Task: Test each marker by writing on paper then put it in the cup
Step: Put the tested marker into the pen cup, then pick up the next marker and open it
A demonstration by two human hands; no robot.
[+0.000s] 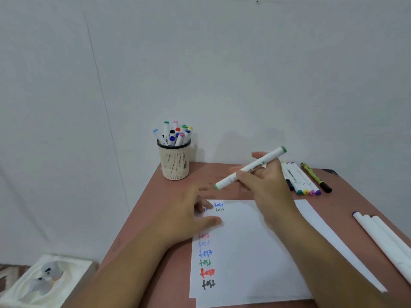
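Green marker (250,167) is in the right hand (264,183), lifted above the counter (151,210). The fingers are curled around the middle of its white body. It lies at a slant: one green end points to 2 o'clock and up, the other green end points to 8 o'clock and down, toward the top edge of the paper (249,252). It does not touch the paper.

The left hand (189,216) rests flat on the upper left part of the paper, fingers loose and spread, gripping nothing. Under and below this hand runs a column of the word "test" in several colours: blue, green, red and black.

The cup (175,162) is a pale mesh holder with a dark rim. It stands at the far left corner of the counter, at 10 o'clock from the paper, well apart from both hands. Many markers with coloured caps stand in it.

At 1 o'clock from the paper, a row of markers (304,183) lies on the counter just behind the right hand, partly hidden by it. Just beside them, on the right, lies a yellow and black pen (315,177). At 3 o'clock, near the right edge of the counter, lie some white tubes (384,238), touching each other.

On the floor at 8 o'clock stands a white box (44,283); its content is blurred.
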